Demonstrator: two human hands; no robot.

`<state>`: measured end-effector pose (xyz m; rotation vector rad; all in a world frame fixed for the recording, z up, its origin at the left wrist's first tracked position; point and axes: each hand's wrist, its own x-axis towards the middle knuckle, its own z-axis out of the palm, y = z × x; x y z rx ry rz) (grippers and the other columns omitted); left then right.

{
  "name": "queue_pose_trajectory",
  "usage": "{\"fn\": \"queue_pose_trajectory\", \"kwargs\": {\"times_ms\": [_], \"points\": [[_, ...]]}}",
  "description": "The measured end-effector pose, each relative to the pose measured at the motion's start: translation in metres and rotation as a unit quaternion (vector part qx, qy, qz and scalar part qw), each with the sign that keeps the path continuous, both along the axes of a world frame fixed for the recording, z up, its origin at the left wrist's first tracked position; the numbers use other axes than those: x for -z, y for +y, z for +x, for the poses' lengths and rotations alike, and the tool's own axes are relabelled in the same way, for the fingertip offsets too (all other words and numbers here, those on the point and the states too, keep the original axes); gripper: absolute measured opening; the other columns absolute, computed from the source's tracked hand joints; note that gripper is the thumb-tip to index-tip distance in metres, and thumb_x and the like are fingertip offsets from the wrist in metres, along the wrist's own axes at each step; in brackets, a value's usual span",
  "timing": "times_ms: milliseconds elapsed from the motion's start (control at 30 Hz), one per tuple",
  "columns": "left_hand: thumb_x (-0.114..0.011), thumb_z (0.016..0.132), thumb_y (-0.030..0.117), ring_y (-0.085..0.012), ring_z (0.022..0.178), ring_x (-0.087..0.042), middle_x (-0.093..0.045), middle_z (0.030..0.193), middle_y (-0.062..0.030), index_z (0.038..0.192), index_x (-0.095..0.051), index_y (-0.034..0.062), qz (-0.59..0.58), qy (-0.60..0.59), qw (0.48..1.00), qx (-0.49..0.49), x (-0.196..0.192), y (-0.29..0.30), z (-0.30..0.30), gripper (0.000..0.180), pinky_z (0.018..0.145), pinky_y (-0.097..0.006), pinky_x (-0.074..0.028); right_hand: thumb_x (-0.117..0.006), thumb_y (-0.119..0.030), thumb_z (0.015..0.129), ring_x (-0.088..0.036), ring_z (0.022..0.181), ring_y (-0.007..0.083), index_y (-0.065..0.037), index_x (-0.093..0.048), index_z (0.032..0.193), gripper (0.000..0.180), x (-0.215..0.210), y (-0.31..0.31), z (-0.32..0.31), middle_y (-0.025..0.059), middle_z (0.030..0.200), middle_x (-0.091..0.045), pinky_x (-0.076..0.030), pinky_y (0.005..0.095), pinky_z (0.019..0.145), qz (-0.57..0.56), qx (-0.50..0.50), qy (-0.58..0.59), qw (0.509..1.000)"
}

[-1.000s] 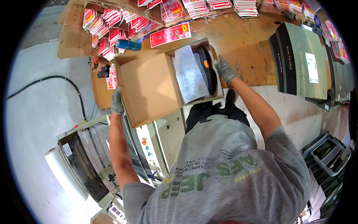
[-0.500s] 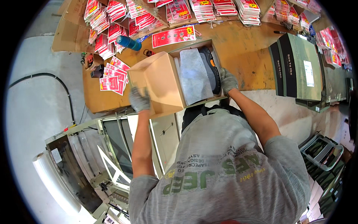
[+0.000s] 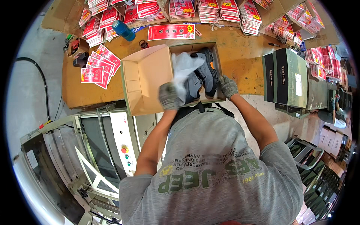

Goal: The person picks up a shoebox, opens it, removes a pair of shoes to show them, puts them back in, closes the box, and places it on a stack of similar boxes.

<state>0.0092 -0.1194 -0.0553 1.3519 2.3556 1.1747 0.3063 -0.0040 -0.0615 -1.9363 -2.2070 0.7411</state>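
Packing workshop: label stacks [image 3: 210, 9], shoe boxes [image 3: 287, 77] (dark), machine [image 3: 108, 142].

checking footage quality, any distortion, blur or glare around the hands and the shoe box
Head view: strong fisheye bend, the workbench edge curves and black corners ring the picture; the shoe box, left hand and right hand look sharp in even light; the white tissue paper is bright, nearly blown out.

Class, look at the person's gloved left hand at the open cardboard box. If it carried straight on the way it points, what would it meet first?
Most likely the white tissue paper that the left hand already grips, then the grey shoes in the cardboard box. Depth is hard to judge from above.
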Motion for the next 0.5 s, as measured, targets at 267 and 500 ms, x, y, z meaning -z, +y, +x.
{"fn": "queue_pose_trajectory", "kwargs": {"times_ms": [267, 500], "points": [[-0.060, 0.096, 0.025, -0.0364, 0.133, -0.045, -0.046, 0.141, -0.0230, 0.142, -0.047, 0.0006, 0.055, 0.096, 0.990, -0.092, -0.047, -0.049, -0.043, 0.054, 0.112, -0.048, -0.036, -0.061, -0.017, 0.083, -0.049, 0.134, 0.0347, -0.007, -0.066, 0.122, 0.041, -0.081, 0.060, -0.090, 0.0162, 0.134, -0.059, -0.042, 0.0432, 0.110, 0.175, -0.394, -0.092, 0.897], [-0.078, 0.074, 0.053, -0.0480, 0.154, 0.001, -0.007, 0.167, -0.0243, 0.153, -0.041, 0.0075, -0.223, 0.108, 0.941, 0.230, -0.068, 0.014, 0.008, 0.099, 0.122, -0.062, -0.004, -0.068, -0.014, 0.078, -0.056, 0.129, 0.0307, -0.009, -0.075, 0.108, 0.031, -0.019, 0.109, -0.142, 0.0155, 0.127, -0.067, -0.037, 0.0386, 0.114, 0.186, -0.567, -0.260, 0.759]]}}
